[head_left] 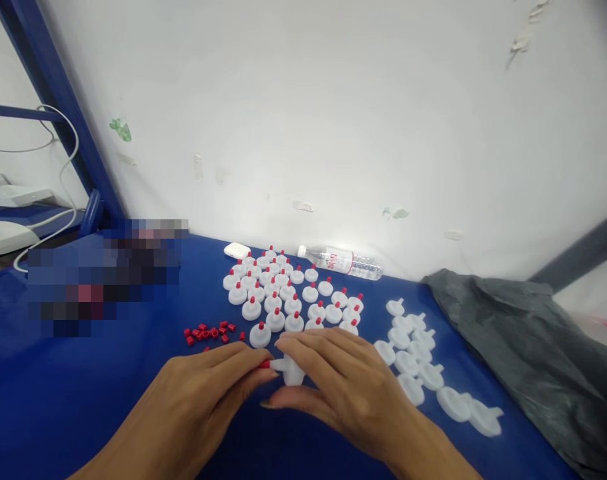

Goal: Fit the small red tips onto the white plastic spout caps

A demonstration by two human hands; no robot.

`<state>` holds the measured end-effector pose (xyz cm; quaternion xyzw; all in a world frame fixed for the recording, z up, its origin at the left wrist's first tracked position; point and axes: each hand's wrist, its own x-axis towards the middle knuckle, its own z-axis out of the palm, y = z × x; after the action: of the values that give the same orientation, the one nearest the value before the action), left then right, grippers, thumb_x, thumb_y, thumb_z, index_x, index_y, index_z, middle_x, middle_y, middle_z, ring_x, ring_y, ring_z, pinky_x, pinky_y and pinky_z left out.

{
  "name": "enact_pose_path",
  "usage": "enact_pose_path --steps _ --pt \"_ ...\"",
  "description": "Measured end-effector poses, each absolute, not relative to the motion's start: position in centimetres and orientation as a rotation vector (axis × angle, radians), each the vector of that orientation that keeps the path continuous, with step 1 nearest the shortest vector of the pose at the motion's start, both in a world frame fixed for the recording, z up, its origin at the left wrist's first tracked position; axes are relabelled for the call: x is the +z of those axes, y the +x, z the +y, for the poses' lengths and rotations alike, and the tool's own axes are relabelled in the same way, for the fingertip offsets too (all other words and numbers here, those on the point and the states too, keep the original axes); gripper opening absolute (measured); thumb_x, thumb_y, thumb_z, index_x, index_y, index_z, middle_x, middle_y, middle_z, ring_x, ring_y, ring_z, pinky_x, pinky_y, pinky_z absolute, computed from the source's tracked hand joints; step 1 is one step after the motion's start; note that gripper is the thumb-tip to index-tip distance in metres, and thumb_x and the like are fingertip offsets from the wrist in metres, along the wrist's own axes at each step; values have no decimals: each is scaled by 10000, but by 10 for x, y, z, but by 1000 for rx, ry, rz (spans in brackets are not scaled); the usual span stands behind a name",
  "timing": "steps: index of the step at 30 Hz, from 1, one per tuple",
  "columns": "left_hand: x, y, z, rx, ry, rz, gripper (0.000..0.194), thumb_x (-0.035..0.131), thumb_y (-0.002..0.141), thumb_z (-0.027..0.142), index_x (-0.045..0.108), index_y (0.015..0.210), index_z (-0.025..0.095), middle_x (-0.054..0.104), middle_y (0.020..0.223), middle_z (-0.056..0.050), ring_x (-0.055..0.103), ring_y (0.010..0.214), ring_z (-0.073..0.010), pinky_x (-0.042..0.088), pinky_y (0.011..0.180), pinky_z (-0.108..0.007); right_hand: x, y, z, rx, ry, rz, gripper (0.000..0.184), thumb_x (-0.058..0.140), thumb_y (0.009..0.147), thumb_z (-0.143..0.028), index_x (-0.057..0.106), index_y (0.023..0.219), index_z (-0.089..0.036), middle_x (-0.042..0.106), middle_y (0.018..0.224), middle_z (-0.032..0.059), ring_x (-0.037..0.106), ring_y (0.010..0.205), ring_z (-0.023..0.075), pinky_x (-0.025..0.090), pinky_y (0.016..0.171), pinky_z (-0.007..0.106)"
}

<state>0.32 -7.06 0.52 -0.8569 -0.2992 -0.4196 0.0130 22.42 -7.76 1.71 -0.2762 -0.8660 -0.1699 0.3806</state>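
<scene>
Between the fingers of my left hand [203,393] is a small red cap [265,364], pinched at the tip of a white nozzle. My right hand [353,383] grips the white nozzle lid [293,372] that this nozzle belongs to, turned on its side. Cap and nozzle meet; how far the cap is on I cannot tell. Behind my hands stand many white lids with red caps [275,320]. Several loose red caps [213,332] lie beyond my left hand. To the right of my right hand are several white lids without caps [407,362].
A clear plastic bottle [343,261] lies on its side by the wall, with a small white case [237,251] to its left. A dark plastic bag [523,353] covers the right side of the blue table [108,387]. A blue metal frame [66,100] rises at left.
</scene>
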Motion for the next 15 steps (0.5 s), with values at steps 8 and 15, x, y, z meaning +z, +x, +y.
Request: enact_pose_path --steps 8,15 --pt "0 5 -74 -1394 -2847 -958 292 418 1088 238 544 828 282 676 651 66 633 454 -106 460 431 -220 17 219 -85 -404 -676 -2183 315 585 1062 -360 728 1140 -91 837 1035 34 795 879 164 664 779 292" --pt "-5 -7 -81 -1343 -3042 -1108 307 488 1045 241 552 746 274 588 541 96 541 406 -84 423 438 -209 18 214 -89 -381 -650 -2187 290 627 1040 -323 765 1120 -80 837 1048 41 799 886 169 683 796 258"
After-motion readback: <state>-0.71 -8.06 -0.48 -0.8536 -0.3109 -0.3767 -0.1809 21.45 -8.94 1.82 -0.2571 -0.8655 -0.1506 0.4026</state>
